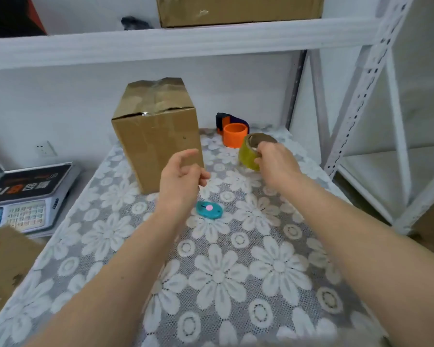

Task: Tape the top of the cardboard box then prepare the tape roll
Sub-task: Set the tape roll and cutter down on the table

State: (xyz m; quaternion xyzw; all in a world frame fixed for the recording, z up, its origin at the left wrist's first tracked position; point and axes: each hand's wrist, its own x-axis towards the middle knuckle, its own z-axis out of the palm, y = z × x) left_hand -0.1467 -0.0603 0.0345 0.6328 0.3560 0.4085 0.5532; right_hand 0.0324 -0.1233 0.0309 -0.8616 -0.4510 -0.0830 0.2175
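Observation:
A tall cardboard box [156,126] stands upright at the back of the table, its top flaps closed and creased with shiny tape along the seam. My right hand [276,164] grips a yellowish tape roll [248,154], held tilted just above the table to the right of the box. My left hand [181,176] hovers in front of the box's lower right corner, fingers loosely curled and holding nothing. A small teal cutter [209,209] with a pink button lies on the tablecloth below my left hand.
An orange and dark tape dispenser [232,131] sits at the back right. The table has a floral lace cloth [236,271]. A weighing scale [23,196] stands left, a white shelf [161,43] overhead, a metal rack post [356,96] right.

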